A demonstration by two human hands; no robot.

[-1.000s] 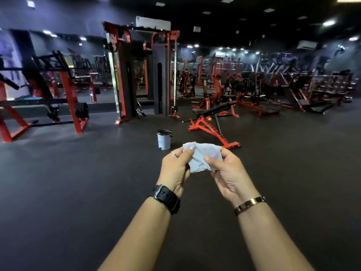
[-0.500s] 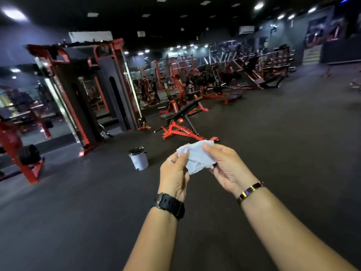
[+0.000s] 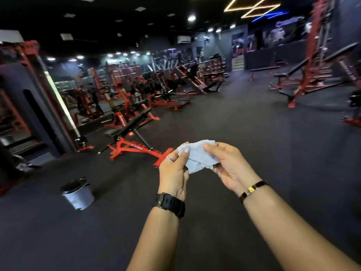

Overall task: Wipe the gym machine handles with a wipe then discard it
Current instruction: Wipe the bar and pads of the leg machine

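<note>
Black rubber flooring [image 3: 254,133] covers the whole gym hall, matte and faintly speckled. The ceiling above is dark, dotted with small round lamps, and at top right amber light strips [image 3: 252,6] form angular outlines beside a blue one.

At far left I see one tall red-and-grey cable tower [image 3: 29,98]. Low on the floor near it stands one small pale bin [image 3: 78,195] with a dark lid, well apart from the hands. Further in sits one adjustable bench [image 3: 132,133] on a red frame, its black pad tilted. Behind it runs a long row of red machines, too crowded and blurred for me to count.

In the middle, two bare arms reach forward. The left grip [image 3: 172,173] pinches the left edge of one white wipe [image 3: 197,157], with the thumb on the near face. The right grip [image 3: 230,165] pinches the right edge, thumb on top and fingers curled beneath. The wipe is crumpled and hangs in the air between the two hands, above the floor.

I count one black watch [image 3: 172,204] on the left wrist, one ring [image 3: 169,158] on a left finger and one gold bracelet [image 3: 253,189] on the right wrist. At far right stands one red rack [image 3: 312,65] with a black padded bench under it, blurred.
</note>
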